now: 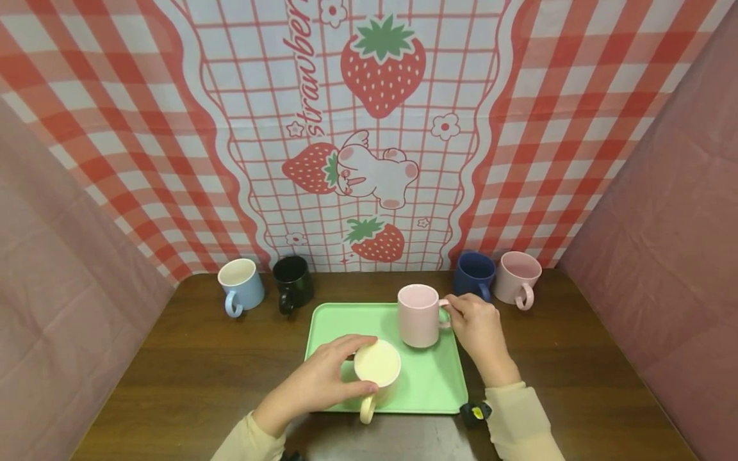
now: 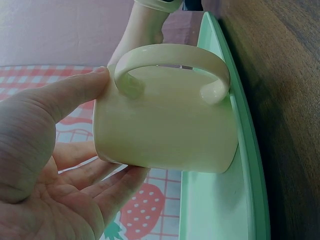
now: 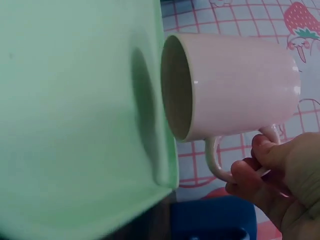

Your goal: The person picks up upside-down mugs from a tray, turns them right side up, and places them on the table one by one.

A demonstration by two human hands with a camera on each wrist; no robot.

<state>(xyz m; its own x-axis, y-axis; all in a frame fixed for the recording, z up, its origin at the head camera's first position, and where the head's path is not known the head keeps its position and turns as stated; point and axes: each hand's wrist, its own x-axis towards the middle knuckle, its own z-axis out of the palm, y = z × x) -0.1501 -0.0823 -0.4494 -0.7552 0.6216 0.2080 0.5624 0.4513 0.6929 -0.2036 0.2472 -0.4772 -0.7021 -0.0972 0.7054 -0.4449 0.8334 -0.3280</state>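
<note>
My left hand (image 1: 319, 381) grips a pale yellow mug (image 1: 385, 384) from its left side, thumb and fingers around it. Its handle (image 2: 172, 56) points toward the front of the table. The mug stands over the front part of a green tray (image 1: 331, 317); whether it touches cannot be told. With thumb and fingers, my right hand (image 1: 475, 326) pinches the handle of a pink mug (image 1: 419, 323) over the tray's back right. In the right wrist view this pink mug (image 3: 245, 85) is upside down, its open rim facing the tray, apart from it.
Behind the tray on the left stand a light blue mug (image 1: 248, 291) and a black mug (image 1: 295, 288). At the back right are a navy mug (image 1: 469, 278) and a second pink mug (image 1: 513, 282). A strawberry-patterned cloth (image 1: 380, 160) hangs behind the brown table (image 1: 190, 358).
</note>
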